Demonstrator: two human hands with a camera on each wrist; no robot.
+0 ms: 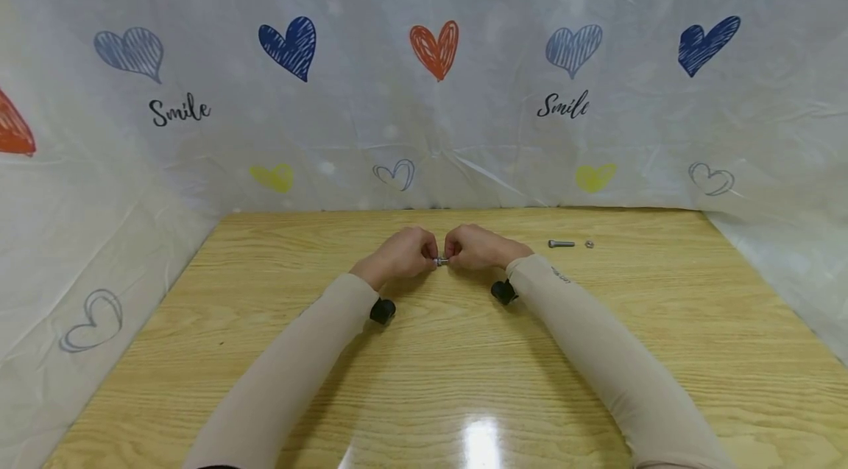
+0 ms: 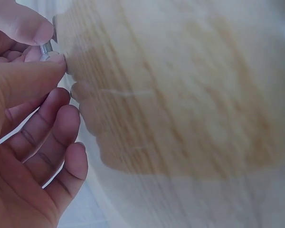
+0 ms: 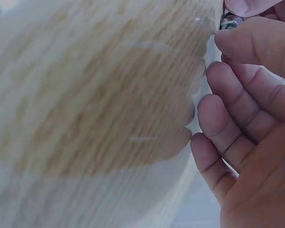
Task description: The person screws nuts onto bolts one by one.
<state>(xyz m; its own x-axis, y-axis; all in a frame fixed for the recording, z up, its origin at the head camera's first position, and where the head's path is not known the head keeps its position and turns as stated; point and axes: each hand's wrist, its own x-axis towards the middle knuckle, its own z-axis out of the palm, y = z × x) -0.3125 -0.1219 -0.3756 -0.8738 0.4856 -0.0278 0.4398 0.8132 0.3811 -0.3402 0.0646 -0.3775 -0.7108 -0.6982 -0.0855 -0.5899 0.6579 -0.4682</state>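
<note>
Near the far side of the wooden table, the two hands meet fingertip to fingertip over a small metal bolt [image 2: 46, 48]. Thumb and fingers of the left hand [image 1: 405, 251] pinch a faceted piece that looks like a nut [image 2: 51, 56], at the left end of the threaded shank. From the other side, the right hand [image 1: 478, 247] pinches the bolt, its end hidden by the fingertips. In the right wrist view, a shiny metal ring [image 3: 230, 21] shows between both thumbs. Remaining fingers of each hand are loosely curled below.
To the right of the hands lie a second bolt [image 1: 562, 244] and a loose nut [image 1: 589, 244]. A white sheet [image 1: 490, 130] printed with hearts hangs behind and beside the table [image 1: 424, 381]. Dark wrist cameras [image 1: 382, 311] hang under both sleeves.
</note>
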